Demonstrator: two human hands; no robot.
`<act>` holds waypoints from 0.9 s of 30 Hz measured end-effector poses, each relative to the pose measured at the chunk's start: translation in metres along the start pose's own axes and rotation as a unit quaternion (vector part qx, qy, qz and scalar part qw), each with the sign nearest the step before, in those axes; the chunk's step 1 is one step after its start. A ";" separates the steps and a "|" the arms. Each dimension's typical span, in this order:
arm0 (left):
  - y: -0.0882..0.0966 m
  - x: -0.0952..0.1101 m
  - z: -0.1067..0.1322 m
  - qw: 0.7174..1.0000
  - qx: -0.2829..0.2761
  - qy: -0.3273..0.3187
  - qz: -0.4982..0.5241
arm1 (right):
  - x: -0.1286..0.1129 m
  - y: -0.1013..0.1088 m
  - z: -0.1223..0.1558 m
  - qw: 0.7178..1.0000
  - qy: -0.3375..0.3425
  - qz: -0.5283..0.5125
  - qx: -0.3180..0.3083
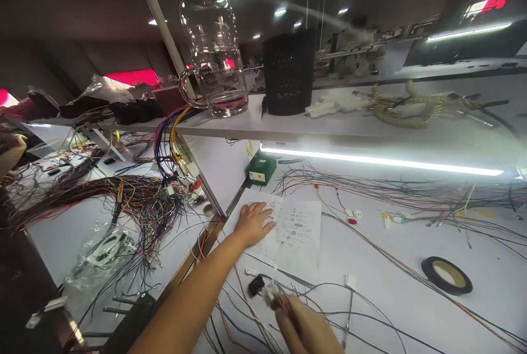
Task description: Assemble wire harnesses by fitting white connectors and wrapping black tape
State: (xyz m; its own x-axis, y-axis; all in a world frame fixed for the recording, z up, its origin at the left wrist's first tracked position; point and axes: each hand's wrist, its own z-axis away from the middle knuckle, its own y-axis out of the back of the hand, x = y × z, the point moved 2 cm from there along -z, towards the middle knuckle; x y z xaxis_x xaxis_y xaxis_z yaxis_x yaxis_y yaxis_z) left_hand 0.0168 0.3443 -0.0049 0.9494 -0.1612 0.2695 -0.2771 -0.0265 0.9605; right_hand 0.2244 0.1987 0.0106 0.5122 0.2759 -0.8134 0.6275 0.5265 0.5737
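My left hand (pixel 252 223) lies flat with fingers stretched out on a printed paper sheet (pixel 293 236) on the white bench. My right hand (pixel 304 327), low at the frame's bottom, is closed on a white plastic connector (pixel 272 293) with red and dark wires trailing from it. A small black connector (pixel 256 285) lies just left of it. Thin wires (pixel 370 244) run across the bench to the right of the sheet.
A roll of black tape (pixel 447 275) lies at the right. A green box (pixel 262 169) sits under the lit shelf, which carries a glass jug (pixel 214 57) and a black mesh holder (pixel 289 71). A thick wire harness (pixel 135 200) covers the left bench. Another person's hand (pixel 10 151) shows far left.
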 end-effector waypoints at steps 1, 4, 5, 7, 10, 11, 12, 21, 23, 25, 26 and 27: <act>0.000 0.000 0.003 1.000 0.006 0.002 0.006 | 0.004 0.002 -0.010 0.999 0.005 0.030 0.034; -0.001 0.001 0.012 0.999 0.021 0.006 0.030 | 0.021 0.000 -0.030 0.984 -0.007 0.145 0.106; 0.000 0.000 0.012 0.999 0.026 0.009 0.039 | 0.026 -0.003 -0.034 0.977 -0.023 0.179 0.112; 0.004 -0.003 0.007 0.997 0.042 0.029 0.059 | 0.035 -0.011 -0.038 0.968 -0.053 0.225 0.098; 0.019 -0.011 -0.023 0.984 0.114 0.109 0.081 | 0.042 -0.019 -0.040 0.962 -0.068 0.256 0.068; 0.025 -0.014 -0.038 0.976 0.145 0.141 0.084 | 0.043 -0.020 -0.040 0.962 -0.069 0.258 0.062; 0.031 -0.017 -0.053 0.968 0.169 0.167 0.087 | 0.043 -0.021 -0.040 0.962 -0.069 0.255 0.061; 0.048 -0.020 -0.136 0.946 0.184 0.251 0.087 | 0.040 -0.018 -0.043 0.965 -0.076 0.250 0.036; 0.059 -0.015 -0.129 0.948 0.196 0.242 0.069 | 0.037 -0.016 -0.043 0.965 -0.066 0.251 0.039; 0.078 -0.012 -0.116 0.954 0.202 0.218 0.048 | 0.035 -0.013 -0.042 0.967 -0.055 0.242 0.052; 0.089 -0.010 -0.108 0.958 0.205 0.199 0.030 | 0.035 -0.012 -0.041 0.969 -0.048 0.236 0.058; 0.101 -0.008 -0.100 0.961 0.212 0.178 0.004 | 0.034 -0.010 -0.040 0.970 -0.042 0.231 0.061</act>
State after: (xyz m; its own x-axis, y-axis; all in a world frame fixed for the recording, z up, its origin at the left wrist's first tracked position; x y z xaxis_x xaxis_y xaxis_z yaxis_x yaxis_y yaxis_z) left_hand -0.0042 0.4412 0.0968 0.9164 0.1828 0.3561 -0.2481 -0.4388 0.8636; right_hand 0.2117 0.2353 -0.0273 0.7977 0.3904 -0.4597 0.3821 0.2625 0.8860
